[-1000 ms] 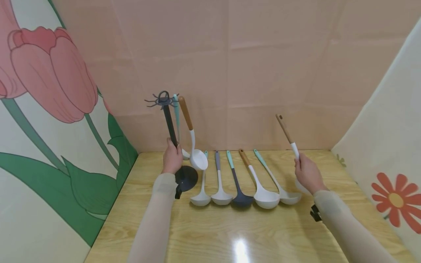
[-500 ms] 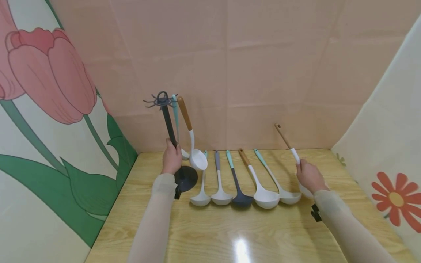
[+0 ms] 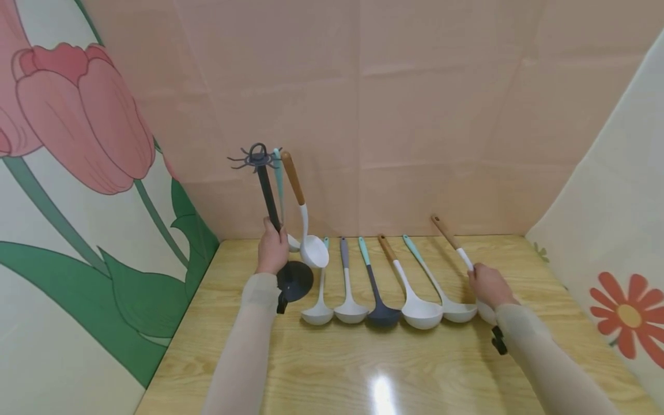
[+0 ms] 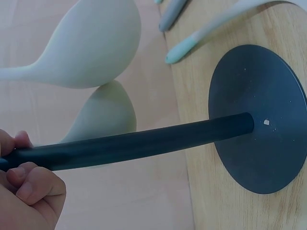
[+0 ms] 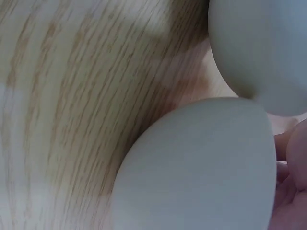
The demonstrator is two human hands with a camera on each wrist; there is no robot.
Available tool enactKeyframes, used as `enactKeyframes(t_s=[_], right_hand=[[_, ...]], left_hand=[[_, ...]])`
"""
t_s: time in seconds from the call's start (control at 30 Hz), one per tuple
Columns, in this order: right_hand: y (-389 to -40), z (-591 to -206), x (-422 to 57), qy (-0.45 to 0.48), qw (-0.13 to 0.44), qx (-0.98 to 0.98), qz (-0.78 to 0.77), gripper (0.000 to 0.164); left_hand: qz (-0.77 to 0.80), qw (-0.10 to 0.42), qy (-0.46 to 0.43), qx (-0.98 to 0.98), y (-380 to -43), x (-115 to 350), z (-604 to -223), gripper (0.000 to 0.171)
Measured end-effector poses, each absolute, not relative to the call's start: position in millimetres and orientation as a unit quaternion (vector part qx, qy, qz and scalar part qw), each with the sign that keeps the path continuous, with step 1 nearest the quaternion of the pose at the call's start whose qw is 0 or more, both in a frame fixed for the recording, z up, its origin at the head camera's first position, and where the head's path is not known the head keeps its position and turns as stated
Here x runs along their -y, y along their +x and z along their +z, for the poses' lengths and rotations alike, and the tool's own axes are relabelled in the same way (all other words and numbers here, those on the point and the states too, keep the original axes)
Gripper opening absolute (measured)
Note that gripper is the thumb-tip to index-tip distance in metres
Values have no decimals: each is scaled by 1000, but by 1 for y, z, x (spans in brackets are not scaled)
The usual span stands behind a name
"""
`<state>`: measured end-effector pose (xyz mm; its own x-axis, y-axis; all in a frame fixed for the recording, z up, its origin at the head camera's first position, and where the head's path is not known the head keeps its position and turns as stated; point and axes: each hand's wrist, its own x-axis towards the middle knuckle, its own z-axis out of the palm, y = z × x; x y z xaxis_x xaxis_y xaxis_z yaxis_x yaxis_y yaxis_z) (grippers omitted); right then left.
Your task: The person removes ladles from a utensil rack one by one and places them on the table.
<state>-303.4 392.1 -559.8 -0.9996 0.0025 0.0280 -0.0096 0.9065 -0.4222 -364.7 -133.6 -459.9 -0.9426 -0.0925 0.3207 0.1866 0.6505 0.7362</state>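
My left hand (image 3: 272, 251) grips the black pole (image 3: 267, 193) of a utensil stand with a round base (image 3: 294, 282) and a ring of hooks (image 3: 259, 158) on top. A white ladle with a brown handle (image 3: 313, 252) and another with a teal handle (image 3: 278, 178) hang from it. At the right, my right hand (image 3: 490, 285) holds a white ladle with a brown handle (image 3: 445, 230) by its white shaft. Its bowl, partly hidden by the hand, is low at the row's right end. In the right wrist view, two pale ladle bowls (image 5: 196, 167) appear close together.
Several ladles lie side by side between my hands, handles toward the back: white ones (image 3: 351, 312), a dark one with a teal handle (image 3: 383, 316), and a larger white one with a brown handle (image 3: 421, 315). Behind the wooden table (image 3: 311, 369) hangs a pinkish backdrop (image 3: 394, 115).
My right hand has lowered toward the table, and the ladle in it has come down and tipped flatter. My left hand stays on the stand's pole.
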Motion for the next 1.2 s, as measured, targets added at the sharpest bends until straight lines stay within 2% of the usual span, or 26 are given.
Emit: enactKeyframes(t_s=[0.23,0.7,1.2], right_hand=[[-306,-564,-390,-7,-14,977,213,28],[-306,-567,-392,-17,-13,978,207,28],[-305,-566,-395,-37,-31,971,234,32]], left_hand=[[-417,160,-23,895,-364,133,-459,27],[-408,172,-22,896,-364,132,-459,27],[-418,160,-23,894,-364,132,-458,28]])
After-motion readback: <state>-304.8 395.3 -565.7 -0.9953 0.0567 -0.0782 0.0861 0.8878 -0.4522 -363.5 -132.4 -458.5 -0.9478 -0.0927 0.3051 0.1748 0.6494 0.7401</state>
